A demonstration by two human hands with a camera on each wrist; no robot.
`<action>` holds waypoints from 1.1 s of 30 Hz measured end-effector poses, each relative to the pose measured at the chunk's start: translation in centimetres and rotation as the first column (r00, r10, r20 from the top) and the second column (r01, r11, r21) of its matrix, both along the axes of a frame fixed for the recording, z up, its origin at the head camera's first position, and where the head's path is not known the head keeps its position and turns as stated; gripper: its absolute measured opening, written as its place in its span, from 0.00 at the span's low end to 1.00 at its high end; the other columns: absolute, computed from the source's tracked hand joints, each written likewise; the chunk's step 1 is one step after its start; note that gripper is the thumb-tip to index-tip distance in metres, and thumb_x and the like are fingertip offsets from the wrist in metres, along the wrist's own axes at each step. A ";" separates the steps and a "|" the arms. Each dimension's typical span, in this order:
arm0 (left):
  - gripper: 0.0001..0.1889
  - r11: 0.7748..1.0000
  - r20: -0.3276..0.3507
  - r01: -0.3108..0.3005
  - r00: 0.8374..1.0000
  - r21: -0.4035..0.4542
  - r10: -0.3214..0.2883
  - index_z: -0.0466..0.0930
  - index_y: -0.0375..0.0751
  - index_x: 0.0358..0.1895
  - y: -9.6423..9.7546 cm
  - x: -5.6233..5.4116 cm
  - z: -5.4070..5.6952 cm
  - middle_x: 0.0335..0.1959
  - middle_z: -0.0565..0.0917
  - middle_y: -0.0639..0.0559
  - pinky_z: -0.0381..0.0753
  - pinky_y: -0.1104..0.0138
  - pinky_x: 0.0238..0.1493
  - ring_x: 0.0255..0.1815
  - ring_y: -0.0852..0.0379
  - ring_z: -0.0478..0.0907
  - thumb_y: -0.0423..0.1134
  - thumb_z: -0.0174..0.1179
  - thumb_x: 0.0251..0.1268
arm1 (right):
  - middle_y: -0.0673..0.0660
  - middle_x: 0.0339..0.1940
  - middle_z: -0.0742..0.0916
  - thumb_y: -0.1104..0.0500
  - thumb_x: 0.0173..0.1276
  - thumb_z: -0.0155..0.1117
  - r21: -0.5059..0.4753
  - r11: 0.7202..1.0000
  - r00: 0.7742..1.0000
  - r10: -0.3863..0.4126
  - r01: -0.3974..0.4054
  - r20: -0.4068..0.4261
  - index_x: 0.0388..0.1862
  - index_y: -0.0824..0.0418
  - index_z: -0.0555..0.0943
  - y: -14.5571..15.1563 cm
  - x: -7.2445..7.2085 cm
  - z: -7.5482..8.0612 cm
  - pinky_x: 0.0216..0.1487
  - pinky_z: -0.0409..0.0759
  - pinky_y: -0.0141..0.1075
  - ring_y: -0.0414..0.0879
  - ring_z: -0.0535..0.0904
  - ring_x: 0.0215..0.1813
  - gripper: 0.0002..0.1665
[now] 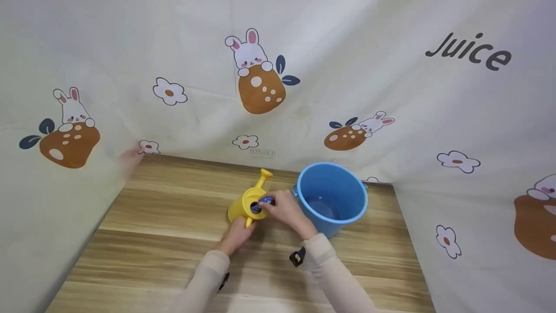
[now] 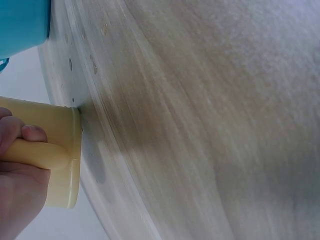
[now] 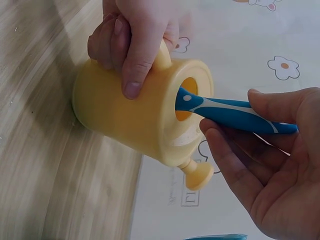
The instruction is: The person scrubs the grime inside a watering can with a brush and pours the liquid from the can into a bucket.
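Observation:
A yellow watering can point(image 1: 238, 210) is at the back middle of the wooden table, its spout facing the far wall. My left hand point(image 1: 237, 234) grips the can's handle, fingers wrapped round it in the left wrist view. In the right wrist view, the left thumb lies along the can's side. My right hand point(image 3: 280, 180) pinches a blue-and-white brush-like handle point(image 3: 235, 114) between thumb and fingers. That handle reaches into the round opening in the can's top, and its far end is hidden inside.
Right of the can, close to my right hand, stands a blue bucket point(image 1: 345, 187) with a little water at its bottom. Water drops point(image 2: 94, 65) dot the wooden table point(image 1: 165, 204). A pale printed cloth point(image 1: 200, 113) hangs behind and on both sides.

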State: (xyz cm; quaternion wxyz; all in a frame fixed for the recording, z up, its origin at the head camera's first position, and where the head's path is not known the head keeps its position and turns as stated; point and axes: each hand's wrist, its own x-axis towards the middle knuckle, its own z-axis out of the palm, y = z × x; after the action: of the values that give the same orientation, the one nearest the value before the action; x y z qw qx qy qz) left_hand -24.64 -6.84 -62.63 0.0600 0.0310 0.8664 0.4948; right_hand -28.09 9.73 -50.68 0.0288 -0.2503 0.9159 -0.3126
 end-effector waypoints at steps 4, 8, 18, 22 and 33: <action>0.18 1.000 0.000 -0.003 1.000 0.010 0.003 0.63 0.49 0.19 0.1 0.0 -0.1 0.15 0.63 0.61 0.61 0.70 0.21 0.16 0.63 0.60 0.38 0.54 0.70 | 0.56 0.40 0.91 0.56 0.68 0.67 -0.022 1.000 1.000 -0.010 0.010 -0.021 0.44 0.62 0.88 0.2 0.0 0.2 0.43 0.84 0.35 0.44 0.86 0.40 0.11; 0.18 1.000 -0.017 -0.012 1.000 0.008 0.013 0.64 0.49 0.18 0.1 0.1 -0.1 0.14 0.63 0.61 0.61 0.70 0.20 0.16 0.63 0.60 0.38 0.55 0.69 | 0.55 0.39 0.91 0.55 0.70 0.66 -0.048 0.998 0.999 -0.042 0.043 0.015 0.46 0.61 0.87 0.4 0.0 0.6 0.35 0.80 0.30 0.39 0.81 0.33 0.12; 0.19 0.999 -0.015 -0.036 0.999 -0.021 0.036 0.64 0.48 0.18 0.3 0.3 0.2 0.14 0.63 0.60 0.61 0.70 0.20 0.16 0.62 0.61 0.39 0.56 0.69 | 0.56 0.37 0.90 0.54 0.71 0.64 -0.090 0.991 0.993 -0.096 0.102 0.062 0.46 0.61 0.87 0.8 0.0 1.1 0.31 0.76 0.29 0.39 0.78 0.30 0.13; 0.18 0.999 0.000 -0.037 0.999 -0.018 0.037 0.65 0.48 0.19 0.3 0.4 0.3 0.15 0.64 0.60 0.62 0.69 0.21 0.16 0.62 0.61 0.41 0.56 0.70 | 0.56 0.37 0.90 0.54 0.71 0.65 -0.093 0.990 0.993 -0.097 0.102 0.060 0.45 0.61 0.87 0.8 0.1 1.1 0.32 0.77 0.30 0.39 0.78 0.31 0.13; 0.18 1.000 0.006 -0.021 1.000 0.016 0.021 0.65 0.48 0.20 0.2 0.2 0.0 0.15 0.63 0.60 0.62 0.69 0.21 0.17 0.62 0.61 0.39 0.55 0.71 | 0.56 0.38 0.90 0.53 0.71 0.65 -0.094 0.990 0.994 -0.104 0.106 0.025 0.45 0.62 0.87 0.4 0.2 0.2 0.33 0.76 0.30 0.38 0.78 0.31 0.14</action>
State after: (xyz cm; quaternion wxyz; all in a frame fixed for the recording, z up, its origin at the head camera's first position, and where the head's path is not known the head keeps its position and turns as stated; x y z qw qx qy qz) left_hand -24.42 -6.63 -62.58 0.0572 0.0211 0.8625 0.5023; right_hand -27.87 10.16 -50.51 0.0093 -0.1996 0.9115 -0.3594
